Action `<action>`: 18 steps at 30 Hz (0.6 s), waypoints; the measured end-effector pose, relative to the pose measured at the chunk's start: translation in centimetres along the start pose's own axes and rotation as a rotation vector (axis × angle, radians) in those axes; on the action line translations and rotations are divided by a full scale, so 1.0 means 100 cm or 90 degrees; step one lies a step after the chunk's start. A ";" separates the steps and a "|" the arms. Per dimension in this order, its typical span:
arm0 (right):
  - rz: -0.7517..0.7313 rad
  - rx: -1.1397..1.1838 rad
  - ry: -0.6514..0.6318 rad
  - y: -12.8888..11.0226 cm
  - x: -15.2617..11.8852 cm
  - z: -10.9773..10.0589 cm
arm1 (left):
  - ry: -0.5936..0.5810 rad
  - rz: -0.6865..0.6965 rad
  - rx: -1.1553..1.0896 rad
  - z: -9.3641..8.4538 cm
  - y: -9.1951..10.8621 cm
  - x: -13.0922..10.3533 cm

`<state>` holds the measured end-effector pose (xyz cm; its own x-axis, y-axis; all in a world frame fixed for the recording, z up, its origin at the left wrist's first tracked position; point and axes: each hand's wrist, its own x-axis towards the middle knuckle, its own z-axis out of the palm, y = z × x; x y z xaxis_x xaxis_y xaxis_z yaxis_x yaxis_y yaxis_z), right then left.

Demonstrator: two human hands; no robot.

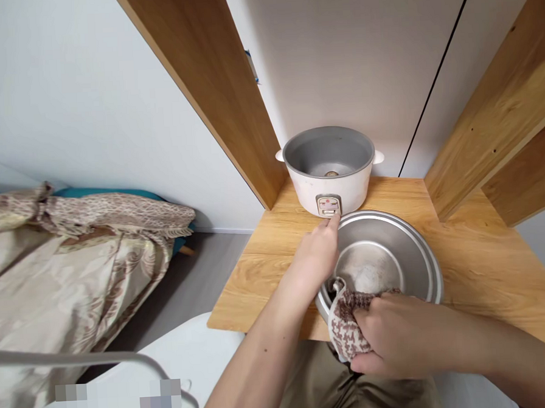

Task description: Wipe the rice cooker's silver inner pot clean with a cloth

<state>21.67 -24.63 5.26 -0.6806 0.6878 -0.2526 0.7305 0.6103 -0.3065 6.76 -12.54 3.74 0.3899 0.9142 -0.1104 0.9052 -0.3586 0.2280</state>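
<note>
A white rice cooker body (pixel 335 170) with a grey, uncovered inside stands at the back of the wooden table. My left hand (pixel 318 244) reaches to its front, the index finger stretched onto the switch panel (pixel 329 204); the other fingers curl under and are partly hidden. In front of the cooker, a round silver metal pot (pixel 407 252) lies with its inside facing up, close to my lap. My right hand (pixel 391 332) grips a brown-and-white patterned cloth (pixel 349 328) over the pot's near rim. That cloth covers part of the rim.
Wooden posts (pixel 216 91) rise at the left and right of the tabletop (pixel 253 278). A white wall panel (pixel 351 54) closes the back. At the lower left are a white surface (pixel 193 348) and a grey curved tube (pixel 79 358); a fabric-covered couch (pixel 75 281) stands beyond.
</note>
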 end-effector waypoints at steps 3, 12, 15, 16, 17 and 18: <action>-0.014 0.069 -0.016 0.007 0.001 -0.005 | -0.004 0.000 0.002 0.000 0.000 0.001; -0.001 -0.078 0.018 -0.002 0.002 -0.001 | 0.016 0.022 -0.015 0.002 -0.007 0.010; 0.017 0.001 0.020 0.002 0.004 -0.001 | 0.018 0.025 -0.031 0.002 -0.008 0.012; 0.010 0.026 0.024 0.004 0.004 -0.001 | 0.022 0.026 -0.040 0.001 -0.008 0.012; -0.004 0.045 0.030 0.006 0.005 0.000 | 0.027 0.026 -0.050 0.001 -0.008 0.012; -0.019 0.057 0.034 0.008 0.005 0.000 | 0.030 0.024 -0.062 0.000 -0.008 0.011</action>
<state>21.86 -23.81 4.89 -0.6965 0.6911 -0.1930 0.7000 0.5952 -0.3947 6.45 -11.27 3.39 0.4126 0.9092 -0.0552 0.8688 -0.3746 0.3238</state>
